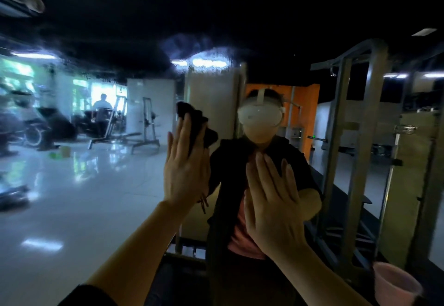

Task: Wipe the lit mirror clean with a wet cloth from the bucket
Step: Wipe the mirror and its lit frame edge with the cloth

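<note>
Against the mirror point(96, 185): your left hand point(185, 168), fingers straight, presses the dark cloth point(192, 118) flat; right hand point(271, 202) spread, empty; pink bucket point(396, 284) lower right; keep even pressure, overlap strokes through streaks.

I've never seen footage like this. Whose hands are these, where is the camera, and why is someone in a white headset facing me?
There is no machine here, only a person cleaning. The single picture comes from a camera worn on that person's head, looking forward at a large mirror. So the figure in the white headset is the same person's own reflection, and the gym room with its floor and metal frames is reflected too. The left hand presses a dark cloth flat against the glass with straight fingers. The right hand is open as well and holds nothing; whether it touches the glass I cannot tell. Smeary streaks show on the glass higher up. At the lower right is the rim of a pink bucket.
</note>
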A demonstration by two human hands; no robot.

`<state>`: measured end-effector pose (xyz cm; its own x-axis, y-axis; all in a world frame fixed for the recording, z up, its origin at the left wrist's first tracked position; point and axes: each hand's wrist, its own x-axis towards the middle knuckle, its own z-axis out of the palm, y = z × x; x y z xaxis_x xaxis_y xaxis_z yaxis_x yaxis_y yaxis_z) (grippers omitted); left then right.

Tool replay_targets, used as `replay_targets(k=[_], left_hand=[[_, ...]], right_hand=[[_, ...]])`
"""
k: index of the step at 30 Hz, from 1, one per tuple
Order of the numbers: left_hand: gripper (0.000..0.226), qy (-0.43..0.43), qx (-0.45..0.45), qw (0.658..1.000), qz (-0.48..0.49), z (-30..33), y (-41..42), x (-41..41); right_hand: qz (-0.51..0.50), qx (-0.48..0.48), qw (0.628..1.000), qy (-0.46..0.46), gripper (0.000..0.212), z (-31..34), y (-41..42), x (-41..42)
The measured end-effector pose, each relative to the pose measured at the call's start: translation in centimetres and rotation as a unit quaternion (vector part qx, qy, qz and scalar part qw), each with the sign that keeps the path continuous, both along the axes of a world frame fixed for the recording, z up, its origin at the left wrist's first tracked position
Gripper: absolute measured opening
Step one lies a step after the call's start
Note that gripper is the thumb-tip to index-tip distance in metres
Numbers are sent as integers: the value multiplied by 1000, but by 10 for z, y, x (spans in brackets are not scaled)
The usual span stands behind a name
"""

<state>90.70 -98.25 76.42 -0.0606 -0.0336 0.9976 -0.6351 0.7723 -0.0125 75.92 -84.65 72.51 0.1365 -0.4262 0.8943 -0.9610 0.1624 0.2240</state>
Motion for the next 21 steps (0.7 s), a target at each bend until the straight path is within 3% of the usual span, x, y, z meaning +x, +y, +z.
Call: replay_targets(k=[3, 7, 9, 12, 14, 17, 19, 21], left_hand=[[47, 110, 91, 989, -40, -8, 19, -22], [64, -81, 13, 996, -46, -65, 10, -8], [62, -75, 67, 994, -32, -97, -8, 28], [48, 77, 199, 976, -36, -123, -19, 75], [59, 244, 278, 927, -71, -122, -27, 89], [59, 316, 299, 900, -17, -114, -32, 74], [52, 253, 277, 926, -50, -119, -16, 52], [53, 106, 206, 970, -77, -142, -1, 40]], right_hand=[[21, 22, 999, 25, 58, -6, -7, 17], [55, 14, 998, 1, 48, -19, -14, 35], [59, 31, 998, 9, 49, -30, -16, 35], [38, 52, 998, 1, 56, -46, -19, 34], [24, 53, 998, -1, 56, -49, -21, 35], [22, 31, 999, -15, 55, -49, -24, 41], [21, 20, 999, -15, 56, -52, -26, 43], [23, 9, 1000, -17, 57, -55, -27, 43]])
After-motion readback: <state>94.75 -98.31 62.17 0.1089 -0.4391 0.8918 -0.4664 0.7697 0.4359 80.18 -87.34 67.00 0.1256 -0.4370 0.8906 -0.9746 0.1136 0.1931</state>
